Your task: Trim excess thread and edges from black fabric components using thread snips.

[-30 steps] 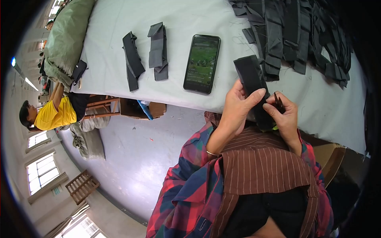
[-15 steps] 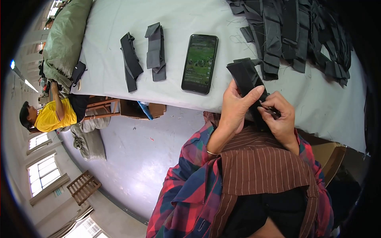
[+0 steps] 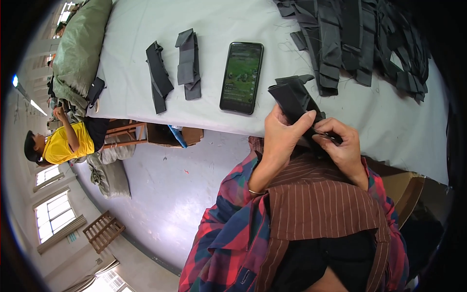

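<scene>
My left hand is closed around a folded dark grey fabric strip, thumb pressed on top. The strip's folded upper end sticks out above the fingers, over the table's front edge. Against the strip's right side, my right hand is closed in a pinch. Something slim and dark shows between its fingers, too small to name, and the lower part of the strip is partly hidden by the hands. Two similar strips, one at the left and one beside it, lie on the table left of a black phone with a lit screen.
A pile of dark fabric strips with loose threads covers the far right of the white-covered table. A large pale green sack rests at the left end, near a person in yellow. Open cardboard stands under the table at right.
Both hands and the strip have shifted slightly left, the left hand more, and the strip's upper end has tilted further left. At the far left, the other person's hand has risen.
</scene>
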`<act>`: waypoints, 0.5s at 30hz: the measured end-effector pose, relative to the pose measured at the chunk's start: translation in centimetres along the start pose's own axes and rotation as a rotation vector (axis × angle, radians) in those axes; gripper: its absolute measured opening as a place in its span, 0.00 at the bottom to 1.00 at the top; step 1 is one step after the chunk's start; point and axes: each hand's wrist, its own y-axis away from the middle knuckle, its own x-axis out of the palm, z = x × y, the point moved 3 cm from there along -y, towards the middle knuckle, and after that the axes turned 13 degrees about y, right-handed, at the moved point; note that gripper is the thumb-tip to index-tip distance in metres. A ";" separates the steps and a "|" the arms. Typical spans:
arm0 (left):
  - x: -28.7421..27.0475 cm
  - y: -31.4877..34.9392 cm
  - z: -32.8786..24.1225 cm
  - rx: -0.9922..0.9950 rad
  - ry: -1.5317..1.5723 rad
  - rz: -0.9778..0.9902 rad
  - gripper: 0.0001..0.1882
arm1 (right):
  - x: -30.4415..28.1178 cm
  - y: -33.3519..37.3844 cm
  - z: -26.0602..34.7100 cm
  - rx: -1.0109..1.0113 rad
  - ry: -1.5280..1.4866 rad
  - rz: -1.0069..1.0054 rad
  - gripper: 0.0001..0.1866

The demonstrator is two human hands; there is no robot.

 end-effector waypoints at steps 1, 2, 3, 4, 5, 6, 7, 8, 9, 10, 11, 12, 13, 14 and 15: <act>-0.1 0.1 -0.1 -0.001 -0.001 0.000 0.13 | 0.0 -0.1 0.0 -0.001 -0.026 0.018 0.08; -0.3 0.2 -0.1 -0.008 -0.009 0.000 0.12 | 0.1 -0.1 0.0 -0.002 -0.051 0.035 0.07; -0.4 0.2 -0.2 -0.016 -0.017 0.001 0.12 | 0.0 -0.1 0.0 -0.002 -0.051 0.034 0.07; -0.4 0.3 -0.3 -0.016 -0.018 0.002 0.12 | -0.1 -0.1 0.1 -0.030 -0.035 0.045 0.07; -0.2 0.4 -0.5 -0.025 -0.007 0.015 0.11 | -0.1 0.0 0.2 -0.059 -0.019 0.057 0.08; 0.1 0.5 -0.7 -0.034 0.004 0.026 0.11 | -0.3 0.0 0.4 -0.058 -0.019 0.057 0.08; 0.3 0.6 -0.9 -0.034 0.003 0.026 0.11 | -0.5 0.1 0.7 -0.069 -0.027 0.054 0.07; 0.7 0.6 -1.2 -0.038 0.008 0.042 0.11 | -0.8 0.1 1.1 -0.080 -0.034 0.051 0.06; 1.0 0.8 -1.4 -0.040 0.012 0.056 0.12 | -1.1 0.1 1.3 -0.080 -0.035 0.052 0.06; 1.2 0.8 -1.4 -0.040 0.012 0.054 0.12 | -1.5 0.1 1.4 -0.030 -0.082 0.058 0.04; 1.4 0.7 -1.4 -0.025 -0.004 0.066 0.12 | -1.7 0.1 1.4 0.020 -0.128 0.062 0.02; 1.6 0.6 -1.4 -0.013 -0.018 0.082 0.13 | -2.0 0.1 1.4 0.022 -0.126 0.060 0.02; 1.7 0.5 -1.3 -0.017 -0.016 0.085 0.13 | -2.3 -0.1 1.3 0.038 -0.081 0.033 0.01; 1.6 0.4 -1.0 -0.027 -0.033 0.103 0.14 | -2.6 -0.1 1.2 0.054 -0.035 0.006 0.03; 1.6 0.3 -0.8 -0.043 -0.049 0.125 0.14 | -2.6 -0.1 0.9 0.095 -0.062 -0.029 0.06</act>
